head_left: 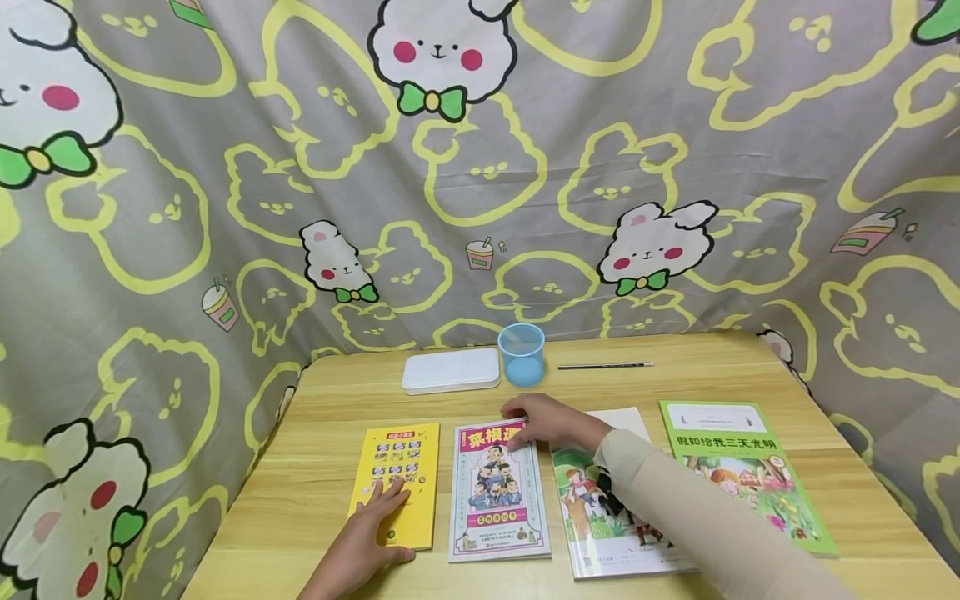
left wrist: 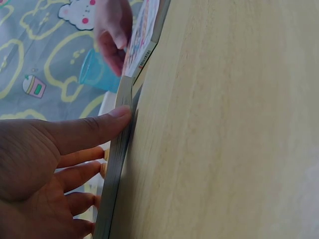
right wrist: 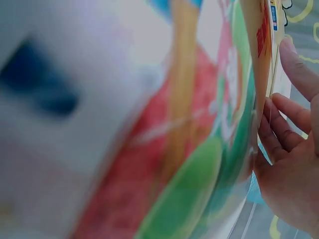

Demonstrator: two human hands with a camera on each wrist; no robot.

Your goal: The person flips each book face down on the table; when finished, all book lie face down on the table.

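Note:
My left hand (head_left: 367,529) rests on the lower left of a yellow book (head_left: 418,512), fingers spread over its cover. In the left wrist view the thumb lies against the edge of the pages (left wrist: 115,169), fingers reaching past it. My right hand (head_left: 551,421) is at the upper right corner of a pink-bordered book (head_left: 498,500), its thumb and fingers apart over the top edge. In the right wrist view the fingers are loosely bent, and a blurred picture-book cover (right wrist: 174,149) fills the foreground. A book with a forest picture (head_left: 592,533) lies partly hidden under my right forearm.
A green book (head_left: 806,521) lies at the right. Along the back of the wooden table (head_left: 277,500) are a white case (head_left: 450,371), a translucent blue cup (head_left: 522,362) and a dark pencil (head_left: 603,365). A patterned grey curtain (head_left: 480,200) hangs behind.

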